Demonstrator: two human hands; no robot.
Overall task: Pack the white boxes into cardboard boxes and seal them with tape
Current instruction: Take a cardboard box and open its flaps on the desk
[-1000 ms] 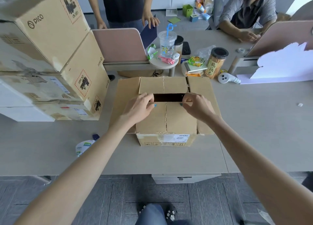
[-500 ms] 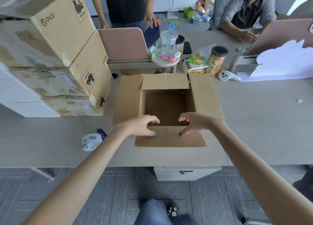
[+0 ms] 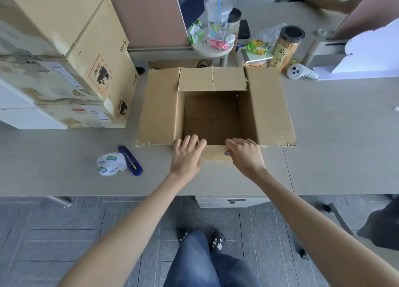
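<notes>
A second ago the top flaps were almost shut; half a second ago they lay spread, the near flap (image 3: pixel 214 155) flat toward us. Now that flap is pushed further down at the near side of the cardboard box (image 3: pixel 159 109), and only a strip of it shows between our hands. Our left hand (image 3: pixel 186 155) and right hand (image 3: pixel 245 156) both press on it, fingers loose and nearly straight, gripping nothing.

The box sits mid-table (image 3: pixel 334 135), its other flaps splayed outward. To its left lie a tape roll (image 3: pixel 111 163) and, just beside it, a blue utility knife (image 3: pixel 130 163). Further left is a stack of cartons (image 3: pixel 86 49) with a white box (image 3: pixel 26 118) at its foot. Beyond the box stand a plastic cup (image 3: pixel 218 16), a snack jar (image 3: pixel 286 46) and a white controller (image 3: pixel 300 72). Grey floor tiles (image 3: pixel 64 232) lie below.
</notes>
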